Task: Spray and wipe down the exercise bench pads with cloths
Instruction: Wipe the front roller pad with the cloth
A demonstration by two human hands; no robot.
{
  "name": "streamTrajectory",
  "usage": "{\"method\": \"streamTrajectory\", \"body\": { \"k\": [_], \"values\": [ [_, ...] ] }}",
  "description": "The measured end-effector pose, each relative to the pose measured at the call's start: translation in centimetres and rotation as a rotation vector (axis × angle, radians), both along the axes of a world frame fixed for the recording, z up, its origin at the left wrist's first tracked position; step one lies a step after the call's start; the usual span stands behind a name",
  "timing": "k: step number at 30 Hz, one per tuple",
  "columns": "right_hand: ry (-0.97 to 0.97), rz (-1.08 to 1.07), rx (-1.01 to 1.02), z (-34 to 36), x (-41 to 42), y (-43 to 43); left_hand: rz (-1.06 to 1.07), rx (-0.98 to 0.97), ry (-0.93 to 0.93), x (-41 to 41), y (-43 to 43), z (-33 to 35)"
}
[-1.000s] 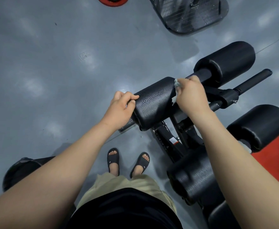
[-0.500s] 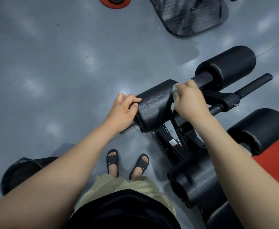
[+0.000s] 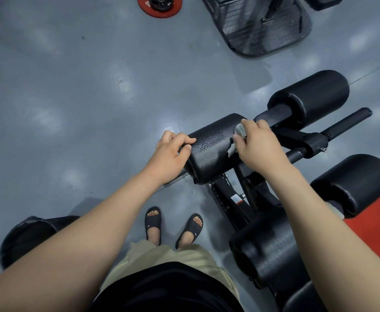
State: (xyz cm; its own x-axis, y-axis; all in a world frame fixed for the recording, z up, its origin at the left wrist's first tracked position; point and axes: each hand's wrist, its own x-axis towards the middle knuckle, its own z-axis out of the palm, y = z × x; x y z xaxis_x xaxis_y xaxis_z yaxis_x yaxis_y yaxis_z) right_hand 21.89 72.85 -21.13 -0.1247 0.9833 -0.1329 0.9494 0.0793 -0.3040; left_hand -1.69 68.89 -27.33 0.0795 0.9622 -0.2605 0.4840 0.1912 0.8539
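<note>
A black roller pad (image 3: 211, 149) of the exercise bench lies in front of me, its top beaded with spray droplets. My left hand (image 3: 168, 154) grips the pad's left end, fingers curled over it. My right hand (image 3: 256, 145) holds a crumpled white cloth (image 3: 238, 134) pressed against the pad's right end. Beyond it on the same bar sits a second roller pad (image 3: 312, 95). Two more black pads show lower right, one (image 3: 355, 181) by the red part and one (image 3: 272, 251) under my right forearm.
The bench's black steel frame (image 3: 229, 199) and a handle bar (image 3: 346, 122) stick out to the right. A red weight plate (image 3: 159, 6) and a black machine footplate (image 3: 263, 25) lie on the grey floor ahead. A dark round object (image 3: 29, 235) sits lower left. My sandalled feet (image 3: 173, 226) stand beside the frame.
My right hand with the cloth has slid a little left along the pad's right end. The left hand keeps its grip on the left end.
</note>
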Motion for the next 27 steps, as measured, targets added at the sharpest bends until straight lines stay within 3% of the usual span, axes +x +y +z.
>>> {"method": "streamTrajectory", "body": {
  "k": [3,7,11,17,22,27],
  "values": [
    [-0.060,0.109,-0.164,1.0,1.1,0.2,-0.010,-0.003,-0.006,-0.1,0.0,0.0],
    [-0.017,0.034,0.026,0.5,2.1,1.2,-0.012,-0.007,-0.017,-0.1,-0.1,0.0],
    [-0.034,-0.045,0.079,-0.2,-0.3,0.5,-0.020,-0.009,-0.024,-0.2,-0.2,0.2],
    [0.070,0.171,0.107,-0.2,-3.6,-2.4,-0.008,-0.006,-0.036,-0.2,-0.3,-0.1],
    [0.059,-0.117,0.122,0.1,-1.2,-0.5,-0.021,0.000,-0.016,-0.2,-0.2,-0.1],
    [0.052,-0.058,0.113,-0.3,-3.6,-2.3,0.010,-0.005,-0.037,0.1,-0.6,0.0]
  ]
}}
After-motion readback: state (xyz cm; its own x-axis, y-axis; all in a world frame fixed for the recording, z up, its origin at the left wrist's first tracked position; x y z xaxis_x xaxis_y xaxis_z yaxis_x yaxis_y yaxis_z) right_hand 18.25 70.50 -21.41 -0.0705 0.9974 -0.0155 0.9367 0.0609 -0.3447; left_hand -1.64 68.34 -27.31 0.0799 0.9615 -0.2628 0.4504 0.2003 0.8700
